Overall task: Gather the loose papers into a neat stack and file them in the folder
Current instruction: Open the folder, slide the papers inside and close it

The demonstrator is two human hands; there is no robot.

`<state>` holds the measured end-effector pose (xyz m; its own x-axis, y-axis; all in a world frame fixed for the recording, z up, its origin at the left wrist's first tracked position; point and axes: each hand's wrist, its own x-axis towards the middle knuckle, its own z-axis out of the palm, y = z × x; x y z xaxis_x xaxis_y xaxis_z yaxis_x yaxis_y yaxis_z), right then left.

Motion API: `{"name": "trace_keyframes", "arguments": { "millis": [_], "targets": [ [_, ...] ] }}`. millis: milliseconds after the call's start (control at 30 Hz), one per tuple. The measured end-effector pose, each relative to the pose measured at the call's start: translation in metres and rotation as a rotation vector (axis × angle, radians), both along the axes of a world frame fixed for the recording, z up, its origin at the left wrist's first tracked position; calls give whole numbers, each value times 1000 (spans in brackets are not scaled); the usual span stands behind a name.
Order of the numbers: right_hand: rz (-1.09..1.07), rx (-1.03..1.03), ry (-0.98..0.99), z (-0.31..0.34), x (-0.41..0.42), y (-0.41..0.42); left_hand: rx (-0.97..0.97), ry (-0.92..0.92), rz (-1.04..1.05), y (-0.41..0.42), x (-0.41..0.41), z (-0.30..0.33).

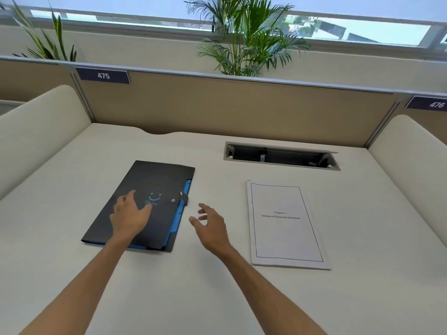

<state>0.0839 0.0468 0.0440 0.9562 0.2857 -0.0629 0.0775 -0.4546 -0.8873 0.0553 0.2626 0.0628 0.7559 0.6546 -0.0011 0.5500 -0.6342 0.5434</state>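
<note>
A black folder with blue inner dividers and a snap strap lies closed on the desk, left of centre. My left hand is over its lower half with fingers spread; whether it touches I cannot tell. My right hand hovers just right of the folder's strap edge, fingers loosely spread, holding nothing. A stack of white papers with a printed title page lies flat to the right, apart from both hands.
The cream desk is fenced by padded side dividers and a tan back partition. An open cable tray slot sits behind the papers. Potted palms stand beyond the partition.
</note>
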Motion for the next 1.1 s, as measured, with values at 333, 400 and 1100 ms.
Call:
{"name": "trace_keyframes", "arguments": {
  "millis": [333, 400, 1100],
  "targets": [
    [79, 91, 357, -14, -14, 35, -9, 235, 145, 56, -18, -22],
    [67, 103, 402, -15, -15, 38, -25, 246, 155, 61, -21, -27],
    [-78, 163, 445, -22, -11, 38, -622, 27, 177, 89, -18, -35]
  ]
}}
